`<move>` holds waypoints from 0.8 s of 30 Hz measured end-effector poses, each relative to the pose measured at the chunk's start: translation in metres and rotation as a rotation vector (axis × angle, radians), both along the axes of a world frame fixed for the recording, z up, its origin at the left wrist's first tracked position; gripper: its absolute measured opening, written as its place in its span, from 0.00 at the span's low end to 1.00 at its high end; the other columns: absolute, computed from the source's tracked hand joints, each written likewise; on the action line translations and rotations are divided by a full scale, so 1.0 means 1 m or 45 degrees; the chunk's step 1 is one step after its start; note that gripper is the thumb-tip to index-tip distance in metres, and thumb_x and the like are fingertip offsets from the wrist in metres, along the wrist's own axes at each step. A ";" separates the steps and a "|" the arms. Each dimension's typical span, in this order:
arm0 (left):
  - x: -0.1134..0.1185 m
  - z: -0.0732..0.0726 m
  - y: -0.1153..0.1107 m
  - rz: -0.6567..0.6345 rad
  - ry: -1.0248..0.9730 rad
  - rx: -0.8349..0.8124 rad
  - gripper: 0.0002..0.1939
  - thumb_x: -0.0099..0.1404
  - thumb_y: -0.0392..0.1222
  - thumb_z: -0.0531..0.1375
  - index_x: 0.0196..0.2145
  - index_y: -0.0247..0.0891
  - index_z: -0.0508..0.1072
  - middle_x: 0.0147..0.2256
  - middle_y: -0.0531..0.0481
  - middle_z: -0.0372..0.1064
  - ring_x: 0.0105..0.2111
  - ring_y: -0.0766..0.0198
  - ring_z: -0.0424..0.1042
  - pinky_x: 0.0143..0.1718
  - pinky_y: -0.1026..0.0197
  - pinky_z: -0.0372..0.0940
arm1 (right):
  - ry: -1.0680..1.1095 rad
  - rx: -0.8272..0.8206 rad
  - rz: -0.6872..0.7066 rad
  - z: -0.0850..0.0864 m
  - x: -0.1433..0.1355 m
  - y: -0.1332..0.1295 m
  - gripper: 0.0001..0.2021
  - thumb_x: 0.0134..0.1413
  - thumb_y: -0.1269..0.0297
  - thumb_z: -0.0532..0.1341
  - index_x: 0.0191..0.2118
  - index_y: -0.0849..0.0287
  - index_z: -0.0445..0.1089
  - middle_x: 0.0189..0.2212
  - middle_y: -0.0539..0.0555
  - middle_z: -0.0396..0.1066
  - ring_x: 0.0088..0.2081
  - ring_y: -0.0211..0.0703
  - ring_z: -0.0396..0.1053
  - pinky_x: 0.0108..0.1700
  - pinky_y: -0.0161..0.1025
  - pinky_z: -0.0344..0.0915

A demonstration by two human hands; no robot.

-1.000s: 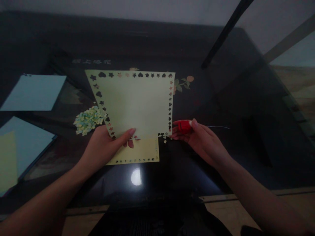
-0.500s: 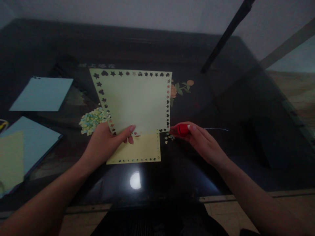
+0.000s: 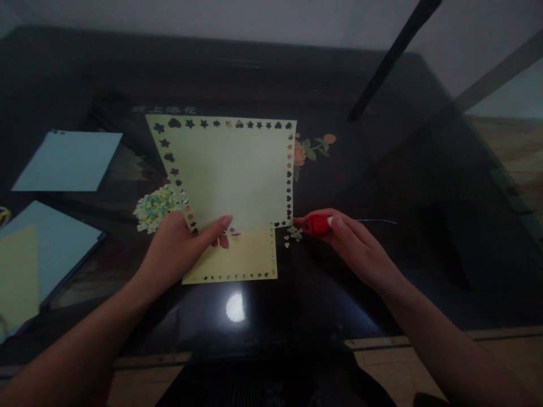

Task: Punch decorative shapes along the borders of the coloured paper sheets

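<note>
My left hand (image 3: 176,249) grips a pale green paper sheet (image 3: 237,175) by its lower left edge, thumb on top. Stars, hearts and other shapes are cut along the sheet's borders. Below it lies a yellow sheet (image 3: 237,257) with small punched holes along its edges, partly covered. My right hand (image 3: 356,243) is closed around a red paper punch (image 3: 319,225), just right of the green sheet's lower right corner and apart from the paper. Small paper cutouts (image 3: 292,234) lie beside that corner. A heap of green, yellow and blue cutouts (image 3: 156,208) sits behind my left hand.
Light blue sheets (image 3: 68,162) lie on the dark glossy table (image 3: 314,305) at the left. Nearer are a blue stack (image 3: 63,243) and a yellow sheet (image 3: 19,265). A black pole (image 3: 392,62) slants at the back right. A dark block (image 3: 470,243) stands at the right.
The punch in my right hand has shifted slightly right, away from the sheet's corner. The green sheet's upper left corner has moved a little left. My left hand keeps its grip.
</note>
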State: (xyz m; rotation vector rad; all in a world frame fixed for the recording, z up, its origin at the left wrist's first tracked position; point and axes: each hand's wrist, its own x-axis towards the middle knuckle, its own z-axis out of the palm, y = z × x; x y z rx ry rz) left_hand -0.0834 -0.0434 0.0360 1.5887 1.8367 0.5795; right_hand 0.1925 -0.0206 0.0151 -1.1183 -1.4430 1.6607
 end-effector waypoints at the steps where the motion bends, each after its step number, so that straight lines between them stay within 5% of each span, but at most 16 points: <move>1: 0.000 0.000 0.000 0.004 0.008 -0.003 0.20 0.58 0.53 0.55 0.16 0.38 0.71 0.18 0.51 0.69 0.20 0.63 0.68 0.24 0.64 0.58 | -0.004 0.009 -0.012 0.001 0.000 0.000 0.15 0.63 0.53 0.51 0.45 0.51 0.72 0.46 0.52 0.73 0.51 0.45 0.68 0.55 0.47 0.61; 10: -0.002 -0.003 -0.001 -0.001 0.024 -0.017 0.19 0.58 0.53 0.56 0.17 0.39 0.71 0.17 0.53 0.68 0.19 0.64 0.67 0.24 0.63 0.58 | -0.085 0.048 -0.092 0.002 0.004 0.006 0.13 0.58 0.59 0.60 0.47 0.52 0.72 0.36 0.50 0.74 0.35 0.36 0.70 0.38 0.35 0.67; 17: 0.000 -0.002 0.001 -0.020 0.006 0.035 0.19 0.57 0.51 0.56 0.15 0.39 0.70 0.17 0.52 0.68 0.20 0.64 0.67 0.25 0.64 0.59 | -0.013 0.040 -0.102 0.002 0.004 0.010 0.10 0.56 0.60 0.61 0.44 0.53 0.73 0.36 0.50 0.73 0.33 0.35 0.69 0.36 0.35 0.66; 24: 0.001 -0.002 0.001 -0.009 -0.208 -0.064 0.20 0.57 0.53 0.56 0.14 0.38 0.67 0.17 0.51 0.67 0.21 0.62 0.67 0.25 0.63 0.59 | -0.002 -0.033 -0.119 -0.004 0.003 0.014 0.11 0.55 0.58 0.60 0.41 0.58 0.72 0.25 0.49 0.70 0.23 0.34 0.66 0.27 0.35 0.63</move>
